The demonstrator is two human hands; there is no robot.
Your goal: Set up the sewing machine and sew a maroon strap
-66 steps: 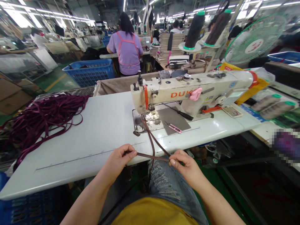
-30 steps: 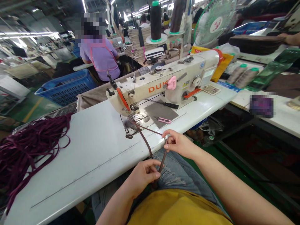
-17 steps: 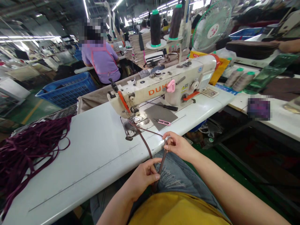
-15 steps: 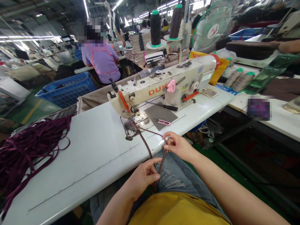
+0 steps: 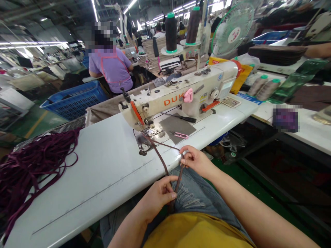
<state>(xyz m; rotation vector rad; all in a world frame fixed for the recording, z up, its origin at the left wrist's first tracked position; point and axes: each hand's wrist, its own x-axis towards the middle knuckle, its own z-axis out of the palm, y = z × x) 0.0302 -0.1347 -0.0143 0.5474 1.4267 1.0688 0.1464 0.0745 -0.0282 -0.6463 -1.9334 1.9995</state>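
Note:
A narrow brown strap (image 5: pixel 158 155) runs from under the needle of a cream sewing machine (image 5: pixel 181 96) down over the front edge of the white table (image 5: pixel 103 165). My left hand (image 5: pixel 157 196) pinches the strap over my lap. Slightly higher, at the table's edge, my right hand (image 5: pixel 195 160) pinches the strap where it folds into a loop. A short length of strap stretches between the two hands.
A pile of purple straps (image 5: pixel 31 165) lies on the table's left end. Pink snips (image 5: pixel 179 135) and a screwdriver (image 5: pixel 184 118) rest on a grey pad by the machine. Behind are thread cones (image 5: pixel 170 27), a fan (image 5: pixel 232 27), a blue basket (image 5: pixel 74 100) and a seated person (image 5: pixel 111 65).
Since 2.2 s ago my view swung right and my hands moved from a level stretch of strap to left hand low, right hand higher. Over the last second they hardly moved.

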